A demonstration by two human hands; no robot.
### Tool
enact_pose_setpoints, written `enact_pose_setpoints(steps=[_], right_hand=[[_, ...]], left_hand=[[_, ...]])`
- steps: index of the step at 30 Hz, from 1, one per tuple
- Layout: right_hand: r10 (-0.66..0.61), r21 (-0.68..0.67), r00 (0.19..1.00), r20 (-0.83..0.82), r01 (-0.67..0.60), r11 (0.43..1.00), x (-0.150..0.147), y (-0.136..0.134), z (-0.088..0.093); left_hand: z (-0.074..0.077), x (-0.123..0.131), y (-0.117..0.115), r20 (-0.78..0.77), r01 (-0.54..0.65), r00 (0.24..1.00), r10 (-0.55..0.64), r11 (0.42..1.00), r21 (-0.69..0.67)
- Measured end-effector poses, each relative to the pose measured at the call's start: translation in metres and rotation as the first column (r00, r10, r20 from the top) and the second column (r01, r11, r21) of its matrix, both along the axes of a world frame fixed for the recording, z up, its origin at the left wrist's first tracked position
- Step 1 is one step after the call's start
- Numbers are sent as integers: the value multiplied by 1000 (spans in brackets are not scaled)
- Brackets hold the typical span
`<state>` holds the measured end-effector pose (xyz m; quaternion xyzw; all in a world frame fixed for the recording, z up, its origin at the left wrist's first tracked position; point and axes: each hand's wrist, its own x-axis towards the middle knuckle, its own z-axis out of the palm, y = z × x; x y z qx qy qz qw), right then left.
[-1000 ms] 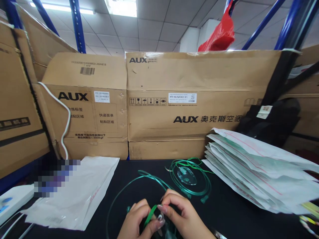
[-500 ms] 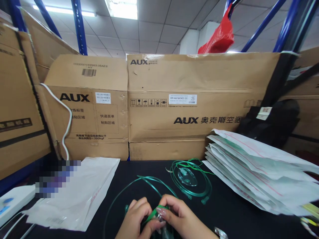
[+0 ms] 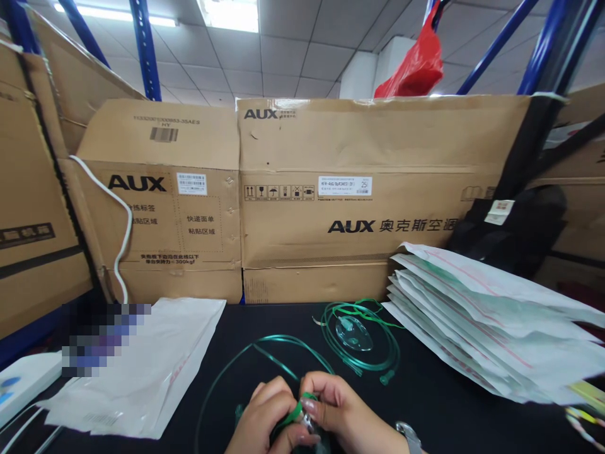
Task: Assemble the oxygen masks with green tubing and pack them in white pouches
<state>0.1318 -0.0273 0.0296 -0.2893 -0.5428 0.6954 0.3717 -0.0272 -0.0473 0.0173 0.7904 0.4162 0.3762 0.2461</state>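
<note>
Both my hands work close together at the bottom middle of the view. My left hand (image 3: 265, 419) and my right hand (image 3: 345, 419) are closed around a green elastic strap (image 3: 293, 413) and the clear mask part it belongs to, mostly hidden under my fingers. A loop of green tubing (image 3: 265, 347) runs from my hands across the black table (image 3: 425, 403). A second clear mask with coiled green tubing (image 3: 354, 334) lies flat beyond my hands, untouched.
A stack of sealed white pouches (image 3: 482, 321) lies at the right. Flat white pouches (image 3: 151, 359) lie at the left, beside a white device (image 3: 23, 381). Tall AUX cardboard boxes (image 3: 354, 202) wall the table's far edge. A white cable (image 3: 125, 233) hangs on the left box.
My hands have stayed in place, fingers shifting on the green strap. The tubing loop has moved slightly toward me.
</note>
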Motion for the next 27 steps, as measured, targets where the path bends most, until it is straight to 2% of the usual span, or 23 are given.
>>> enact_pose_setpoints(steps=[3,6,9,12,17,22,27], right_hand=[[21,-108,997,-70,-28,994,-1,-2,-4],[52,-124,996,-72,-60,990,-1,-3,-3],[18,-54,1000,4,-18,998,-2,0,-2],[-53,45,993,102,48,998,-2,3,-2],[-204,245,957,207,151,958,-1,3,4],[-254,319,928,273,162,934,-1,-2,12],[-253,373,924,287,136,918,0,-4,13]], left_hand=[[4,0,0,25,54,998,-52,997,-64],[6,-2,2,10,67,998,-66,994,-86],[1,-3,4,49,18,999,-13,995,-100],[-5,-2,6,157,-20,987,41,991,-130],[-3,-1,7,219,-47,971,94,977,-209],[5,0,4,219,-85,965,145,962,-259],[4,0,4,218,-87,964,151,956,-280]])
